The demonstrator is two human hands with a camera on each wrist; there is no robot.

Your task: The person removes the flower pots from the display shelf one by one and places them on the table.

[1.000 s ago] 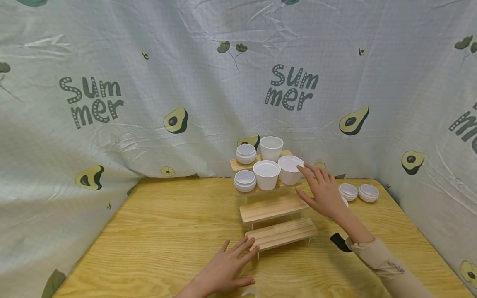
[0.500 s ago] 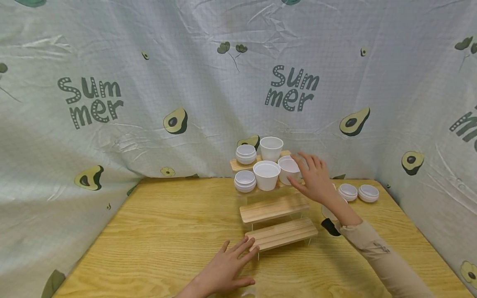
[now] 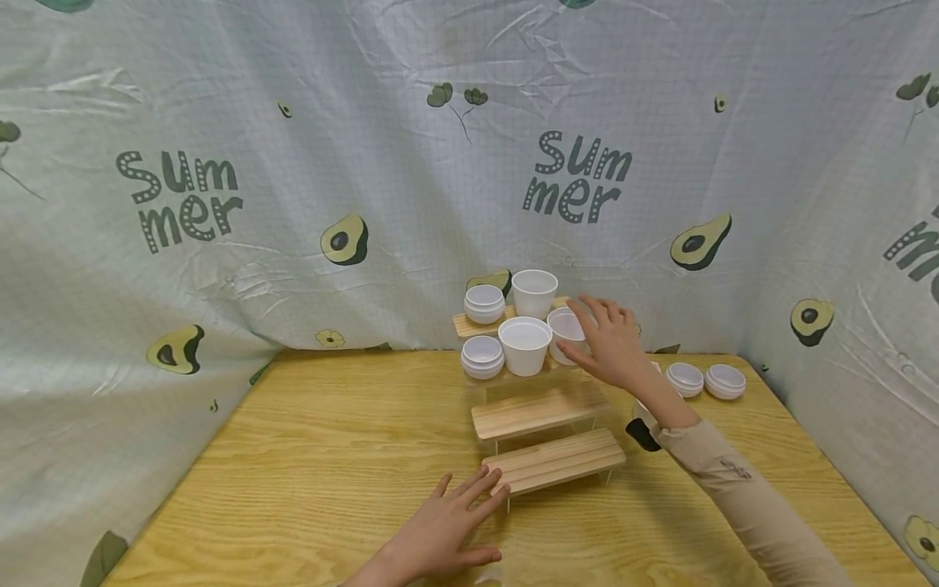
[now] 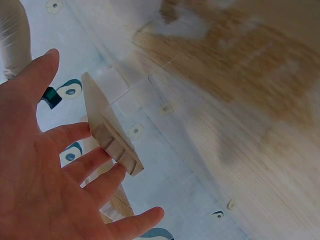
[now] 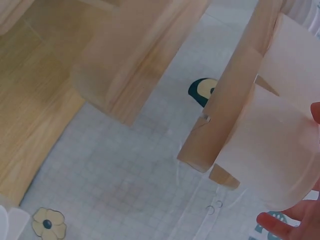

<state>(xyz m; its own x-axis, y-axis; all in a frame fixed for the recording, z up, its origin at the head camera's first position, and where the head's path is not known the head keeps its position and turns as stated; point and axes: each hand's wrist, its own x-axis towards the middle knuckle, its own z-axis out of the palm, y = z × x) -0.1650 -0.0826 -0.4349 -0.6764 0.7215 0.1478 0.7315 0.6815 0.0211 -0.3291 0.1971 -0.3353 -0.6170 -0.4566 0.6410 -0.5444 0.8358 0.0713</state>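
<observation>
My right hand point(image 3: 609, 342) is at the right white tapered cup point(image 3: 565, 330) on the second-highest board of a stepped wooden stand. Thumb in front and fingers behind, it holds this cup near the rim; the right wrist view shows the cup point(image 5: 272, 150) between thumb and fingers. Beside it stand another tapered cup point(image 3: 524, 346) and a low ribbed jar point(image 3: 482, 359). On the top board are a tapered cup point(image 3: 534, 293) and a ribbed jar point(image 3: 484, 304). My left hand point(image 3: 443, 526), fingers spread, touches the left end of the lowest board point(image 3: 557, 462) with its fingertips.
Two ribbed white jars point(image 3: 725, 381) stand at the table's back right. My right forearm partly hides another white container. The third board point(image 3: 539, 410) of the stand is bare. A printed cloth point(image 3: 411, 163) hangs behind the wooden table point(image 3: 315, 456).
My right hand has moved left and slightly up, so that thumb and fingers now straddle the right cup, which has shifted a little left. My left hand has stayed in place.
</observation>
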